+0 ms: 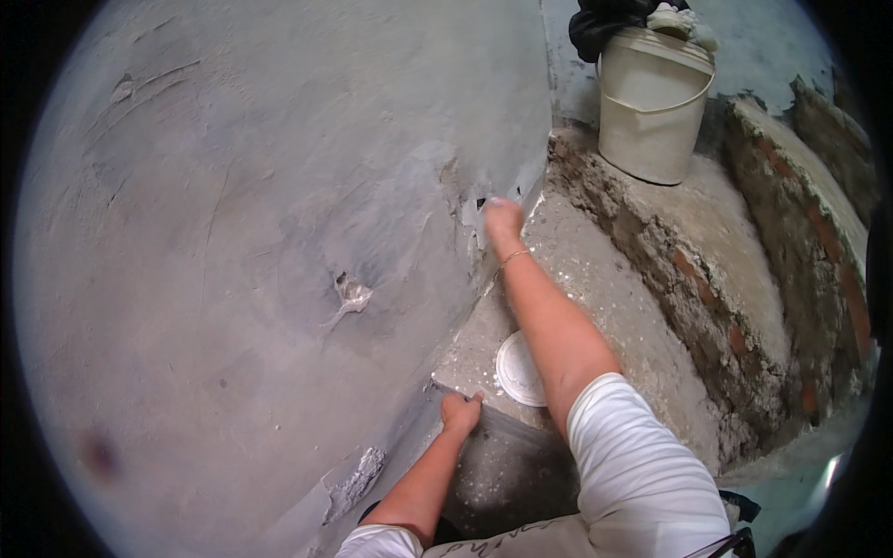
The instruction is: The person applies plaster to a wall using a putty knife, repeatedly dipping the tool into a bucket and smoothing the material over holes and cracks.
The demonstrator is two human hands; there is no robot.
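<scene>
My right hand [503, 219] is closed and a little blurred. It is against the foot of the grey plastered wall [279, 186], beside a broken patch of plaster [465, 209]. Small dark bits show on both sides of the fist, but I cannot make out what it holds. Lower down, my left hand [460, 410] leans on the edge of a concrete step [595, 270], its thumb apart and its other fingers partly hidden. Between my arms a round white lid [521, 370] lies on that step, partly covered by my right forearm.
A white bucket [651, 112] with a wire handle stands on a higher step, with a black bag [605, 26] on top. Rough steps with exposed brick [698, 274] rise to the right. The wall has a chipped hole [353, 293] and a damaged patch [353, 485] low down.
</scene>
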